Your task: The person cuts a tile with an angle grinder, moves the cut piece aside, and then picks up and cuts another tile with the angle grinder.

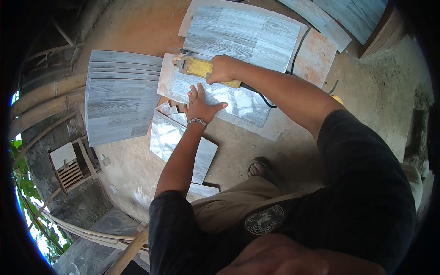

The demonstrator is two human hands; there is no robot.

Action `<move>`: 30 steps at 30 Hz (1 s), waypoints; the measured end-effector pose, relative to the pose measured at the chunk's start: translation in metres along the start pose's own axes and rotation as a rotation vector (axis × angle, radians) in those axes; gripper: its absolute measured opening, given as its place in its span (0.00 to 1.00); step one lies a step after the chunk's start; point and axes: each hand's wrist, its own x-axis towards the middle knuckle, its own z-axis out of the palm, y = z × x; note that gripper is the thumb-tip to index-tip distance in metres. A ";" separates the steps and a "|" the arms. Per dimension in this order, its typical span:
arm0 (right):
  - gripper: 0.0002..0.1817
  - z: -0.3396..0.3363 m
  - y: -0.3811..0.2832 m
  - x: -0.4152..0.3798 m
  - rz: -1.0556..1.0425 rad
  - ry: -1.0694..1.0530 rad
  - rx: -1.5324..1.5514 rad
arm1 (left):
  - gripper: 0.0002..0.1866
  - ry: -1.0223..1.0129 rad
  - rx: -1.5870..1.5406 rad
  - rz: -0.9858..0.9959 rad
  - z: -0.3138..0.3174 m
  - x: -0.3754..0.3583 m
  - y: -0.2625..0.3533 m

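Note:
In the head view my right hand [222,69] is wrapped round a yellow angle grinder [196,67], whose head and disc point left. The grinder lies across a grey wood-patterned tile [247,104]. Its dark cord [262,97] trails off to the right. On the near left part of that tile my left hand [200,106] rests with fingers spread, holding nothing. A chain bracelet [197,122] circles the left wrist. Beyond the grinder lies more grey wood-patterned tile [243,32]. Where the disc meets the tile, I cannot make out contact.
To the left stands a stack of similar tiles [119,101]. Cut tile pieces [183,137] lie on the floor below my left forearm. My sandalled foot [257,168] is near the work. Bamboo poles [50,94] and a slatted wooden box [71,167] are at far left.

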 end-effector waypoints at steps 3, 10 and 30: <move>0.35 -0.001 0.012 -0.021 0.009 0.035 0.010 | 0.74 0.005 0.007 0.002 0.000 0.000 0.000; 0.40 -0.010 0.022 -0.052 0.060 -0.052 0.030 | 0.75 0.064 -0.023 0.031 0.008 0.002 -0.003; 0.39 -0.013 0.041 -0.083 0.049 -0.017 0.041 | 0.74 0.055 -0.013 -0.009 0.010 0.000 -0.002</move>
